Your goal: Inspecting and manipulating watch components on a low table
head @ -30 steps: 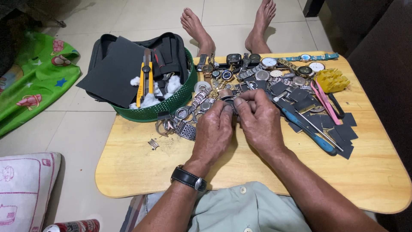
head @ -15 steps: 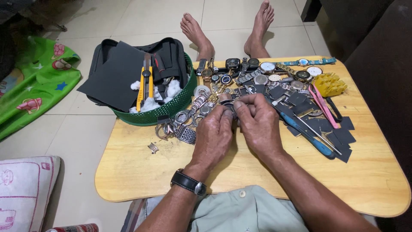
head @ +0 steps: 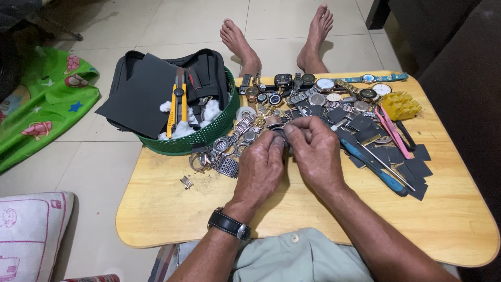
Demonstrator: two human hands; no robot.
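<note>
A small metal watch part [head: 280, 137], mostly hidden, sits pinched between both sets of fingertips above the middle of the wooden table [head: 156, 209]. The left hand [head: 261, 167] and right hand [head: 313, 154] both close on it; steady, close-in pressure seems wise. Shiny steel bracelets [head: 229, 151] and round watch faces [head: 326, 84] lie scattered beyond.

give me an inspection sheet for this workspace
surface: low wooden table, rounded corners, near half bare
job's things: small metal watch part pinched between both hands
clutter: pile of wristwatches, dark sandpaper squares, blue-handled screwdriver, yellow plastic block, green plastic basket holding yellow utility knife
grippers: left hand and right hand together, fingers closed on the part
cables: nothing seen
surroundings: tiled floor, green printed cloth, bare feet beyond table
</note>
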